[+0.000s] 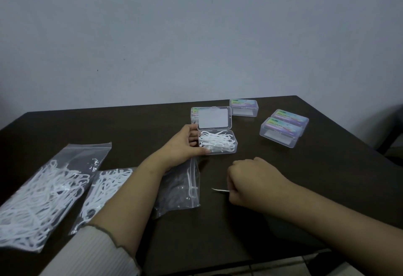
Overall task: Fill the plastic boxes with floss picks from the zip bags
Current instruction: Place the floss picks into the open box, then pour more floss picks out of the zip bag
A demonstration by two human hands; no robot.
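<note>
Risk first: could drop the single floss pick (219, 190) pinched in the curled right hand (250, 180), since only its thin pointed end shows past the fingers and the hold looks slight. Could also snag it on the heap already piled to the rim of the open box (218, 144) and flick picks onto the table (283, 177). Might tip or slide the light box if the left hand (185, 142), curled round its left side with the thumb at the front corner, lets go. Lid (214, 118) standing upright at the back, liable to fall shut.

Picks white, thin, hooked at one end, tangled together. Box clear plastic, mid-table. Nearly empty bag (181, 188) under the left forearm; two fuller bags (39, 201) lying flat at left. Four closed boxes (283, 130) behind and to the right.
</note>
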